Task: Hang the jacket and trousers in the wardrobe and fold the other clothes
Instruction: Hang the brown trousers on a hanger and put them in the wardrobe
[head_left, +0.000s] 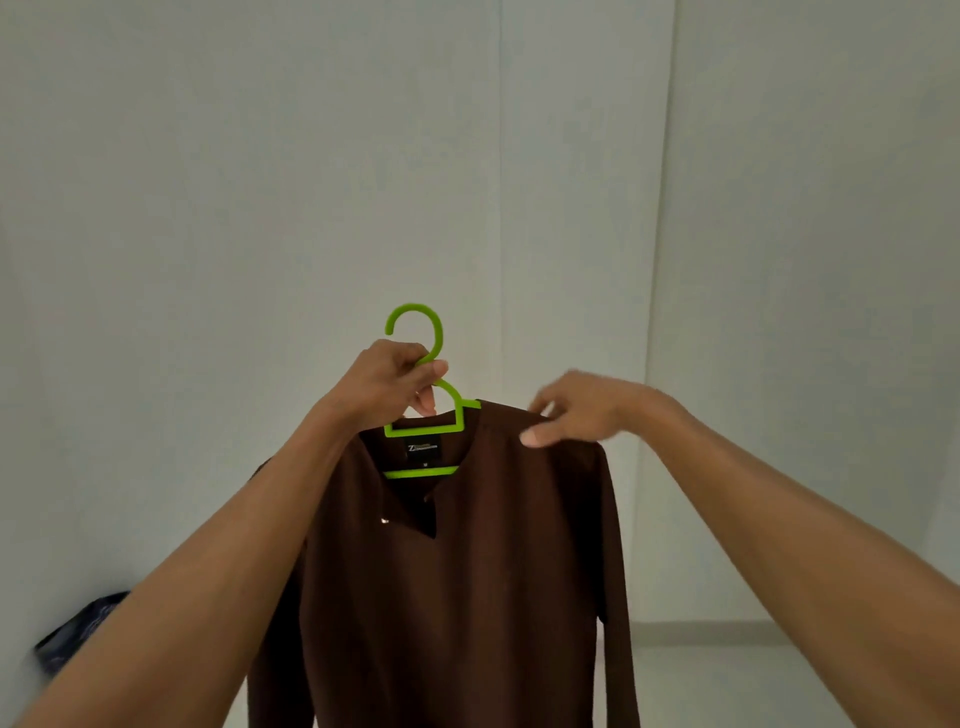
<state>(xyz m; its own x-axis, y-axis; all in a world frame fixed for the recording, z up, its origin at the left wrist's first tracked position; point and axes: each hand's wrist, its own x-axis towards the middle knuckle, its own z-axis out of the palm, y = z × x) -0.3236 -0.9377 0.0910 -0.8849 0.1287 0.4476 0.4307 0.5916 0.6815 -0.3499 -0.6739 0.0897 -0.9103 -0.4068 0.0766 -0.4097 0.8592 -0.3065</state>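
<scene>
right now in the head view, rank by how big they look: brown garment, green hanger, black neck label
1. brown garment, largest by far
2. green hanger, partly hidden by the garment and left hand
3. black neck label, smallest

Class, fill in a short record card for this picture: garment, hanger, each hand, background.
garment: brown long-sleeved top, hanging on the hanger, label showing inside the neck
hanger: green plastic hanger, hook free, not on any rail
left hand: left hand grips the hanger just below the hook
right hand: right hand at the top's shoulder, blurred, thumb on the cloth
background: pale wall; dark patterned cloth low on the left
</scene>
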